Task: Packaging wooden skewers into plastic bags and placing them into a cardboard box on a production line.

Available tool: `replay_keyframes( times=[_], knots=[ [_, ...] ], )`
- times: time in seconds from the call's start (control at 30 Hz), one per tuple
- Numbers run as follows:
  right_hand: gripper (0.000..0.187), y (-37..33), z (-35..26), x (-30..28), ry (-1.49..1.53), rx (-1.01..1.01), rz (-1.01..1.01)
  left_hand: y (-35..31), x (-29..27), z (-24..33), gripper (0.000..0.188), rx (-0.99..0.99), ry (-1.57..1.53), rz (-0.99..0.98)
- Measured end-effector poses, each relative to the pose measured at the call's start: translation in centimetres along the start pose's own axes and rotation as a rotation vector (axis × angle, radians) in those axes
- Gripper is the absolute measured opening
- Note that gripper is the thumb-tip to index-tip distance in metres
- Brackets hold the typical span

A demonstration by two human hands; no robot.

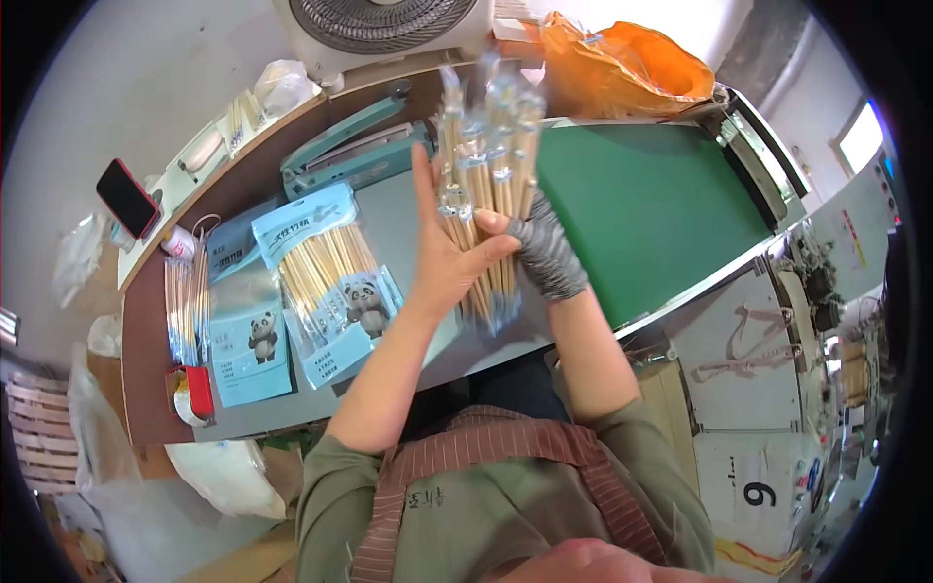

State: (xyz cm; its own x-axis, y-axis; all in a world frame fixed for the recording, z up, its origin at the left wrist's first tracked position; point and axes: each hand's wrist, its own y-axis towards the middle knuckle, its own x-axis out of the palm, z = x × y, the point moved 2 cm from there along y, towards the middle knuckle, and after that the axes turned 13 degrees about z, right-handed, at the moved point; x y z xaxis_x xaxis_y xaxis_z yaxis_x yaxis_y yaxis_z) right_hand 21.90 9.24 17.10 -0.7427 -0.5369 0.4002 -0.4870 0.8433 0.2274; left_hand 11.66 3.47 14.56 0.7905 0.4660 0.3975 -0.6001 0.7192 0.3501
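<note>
A person in a brown striped apron [515, 435] holds a thick bundle of wrapped chopsticks [478, 177] above the worktable, in the upper middle of the frame. The right hand [541, 243], in a grey knit covering that leaves the thumb tip bare, grips the bundle from its right side. The left hand [447, 260] is open — fingers straight and pointing up along the bundle's left side, thumb laid across its front. The upper ends of the chopsticks are blurred.

Beneath, left of centre, a clear-fronted blue pouch [326, 257] full of chopsticks lies on the grey tabletop [393, 202], overlapping a flat panda-printed pouch [248, 340]. Near the left edge of the table are a red holder [200, 389] with a white roll and, above it, a smaller group of chopsticks [182, 309].

Farther off, a teal bar sealer [369, 163] sits behind the filled pouch, and a flat green surface [661, 209] spreads to the right. A phone [127, 198] leans at upper left; along the top are a fan [389, 21] and an orange plastic bag [607, 73].
</note>
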Motion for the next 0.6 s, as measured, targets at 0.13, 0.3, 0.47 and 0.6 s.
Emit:
replay_keyframes(
  times=[0.13,0.3,0.47,0.6],
  knots=[
    [0.082,0.8,-0.2,-2.2,-0.069,-0.053,-0.123,0.4,-1.2,-0.6,0.139,0.173,0.174,-0.165],
    [0.107,0.4,3.4,-3.7,-0.079,-0.106,-0.168,-1.5,-3.3,-6.5,0.112,-0.27,0.274,-0.129],
    [0.11,-1.3,2.4,-3.7,-0.232,-0.2,-0.148,-2.9,-1.9,-3.5,0.083,0.015,0.389,-0.103],
    [0.092,-1.9,4.2,-4.2,-0.253,-0.065,-0.138,-3.0,-3.5,-6.7,0.088,-0.27,0.441,-0.363]
  ],
)
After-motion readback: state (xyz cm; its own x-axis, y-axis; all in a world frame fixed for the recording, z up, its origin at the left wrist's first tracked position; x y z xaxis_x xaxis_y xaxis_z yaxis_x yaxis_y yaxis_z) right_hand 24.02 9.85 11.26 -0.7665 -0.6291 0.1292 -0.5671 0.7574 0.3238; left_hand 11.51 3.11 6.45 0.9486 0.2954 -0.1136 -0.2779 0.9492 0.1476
